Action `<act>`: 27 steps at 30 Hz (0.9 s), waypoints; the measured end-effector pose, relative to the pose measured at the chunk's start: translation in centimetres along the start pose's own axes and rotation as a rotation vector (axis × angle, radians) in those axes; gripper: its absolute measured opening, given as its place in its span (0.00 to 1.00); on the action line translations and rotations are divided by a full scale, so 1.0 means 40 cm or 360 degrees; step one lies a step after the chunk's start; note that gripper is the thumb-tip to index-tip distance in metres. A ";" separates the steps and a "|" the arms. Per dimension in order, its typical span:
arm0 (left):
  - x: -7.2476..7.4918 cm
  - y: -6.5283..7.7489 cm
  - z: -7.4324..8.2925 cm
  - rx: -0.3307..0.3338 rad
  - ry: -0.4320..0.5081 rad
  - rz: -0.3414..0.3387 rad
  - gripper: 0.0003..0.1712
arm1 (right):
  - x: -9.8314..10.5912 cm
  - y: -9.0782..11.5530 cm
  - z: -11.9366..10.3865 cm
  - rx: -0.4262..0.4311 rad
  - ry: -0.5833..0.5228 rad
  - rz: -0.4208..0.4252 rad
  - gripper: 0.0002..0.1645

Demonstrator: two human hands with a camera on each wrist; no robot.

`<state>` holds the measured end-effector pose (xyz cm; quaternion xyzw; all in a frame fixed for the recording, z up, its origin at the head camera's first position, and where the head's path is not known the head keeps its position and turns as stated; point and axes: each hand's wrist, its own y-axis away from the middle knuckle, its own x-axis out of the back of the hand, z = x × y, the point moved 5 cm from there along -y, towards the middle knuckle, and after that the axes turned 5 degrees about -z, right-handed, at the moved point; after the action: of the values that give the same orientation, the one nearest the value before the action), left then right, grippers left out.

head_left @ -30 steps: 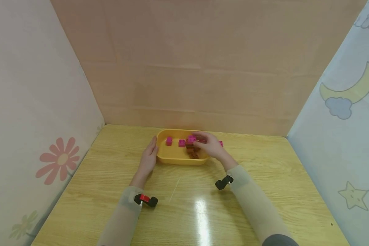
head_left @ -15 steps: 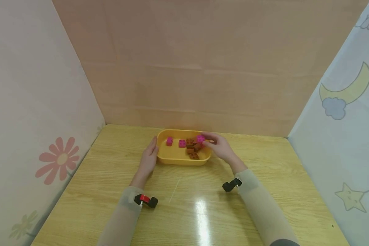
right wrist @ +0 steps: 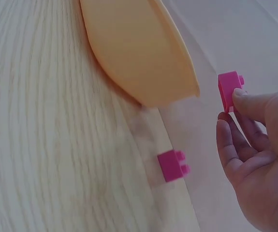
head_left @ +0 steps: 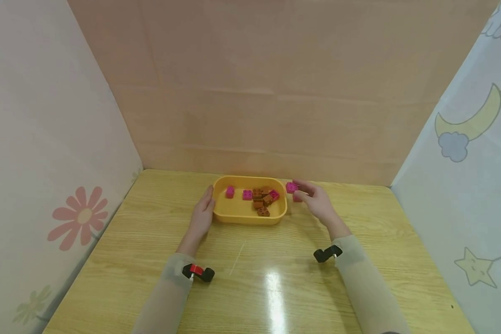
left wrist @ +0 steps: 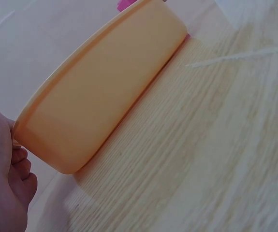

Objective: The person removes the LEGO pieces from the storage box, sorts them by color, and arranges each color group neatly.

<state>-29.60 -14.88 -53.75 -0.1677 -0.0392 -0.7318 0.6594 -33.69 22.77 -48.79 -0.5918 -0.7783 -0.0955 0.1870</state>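
A yellow tray [head_left: 250, 220] holds several pink and brown toy building bricks. My left hand [head_left: 202, 214] rests against the tray's left end, its fingers lying along the outside wall; in the left wrist view the hand [left wrist: 1, 169] is at the tray's rim. Just past the tray's right end, my right hand [head_left: 319, 204] pinches a pink brick [head_left: 291, 187] between thumb and fingers. The right wrist view shows this held brick [right wrist: 229, 91] raised, studs facing away from the tray. Another pink brick [right wrist: 171, 166] stands on the table below the right hand.
Inside the tray, brown bricks [head_left: 263, 212] cluster toward the right, with a lone pink brick [head_left: 230, 192] at the left. The wooden table [head_left: 242, 278] meets a draped backdrop [head_left: 258, 157] close behind the tray. Printed side walls [head_left: 79, 139] stand left and right.
My right hand has carried the pink brick rightward from over the tray, past its right rim, to above the table. My left hand and the tray have stayed put.
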 end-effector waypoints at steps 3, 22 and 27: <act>0.001 -0.002 -0.002 -0.0001 -0.0008 -0.0003 0.31 | 0.024 0.012 0.019 -0.0016 0.0046 0.0044 0.30; 0.001 -0.001 0.000 -0.0022 -0.0018 -0.0011 0.32 | 0.121 0.045 0.178 -0.0213 0.0086 0.0151 0.31; 0.002 -0.002 -0.002 -0.0026 -0.0016 0.0000 0.32 | 0.122 0.034 0.207 -0.0262 0.0040 0.0148 0.31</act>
<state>-29.70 -14.98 -53.80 -0.1766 -0.0365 -0.7314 0.6577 -34.98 30.54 -54.48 -0.6394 -0.7371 -0.1576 0.1517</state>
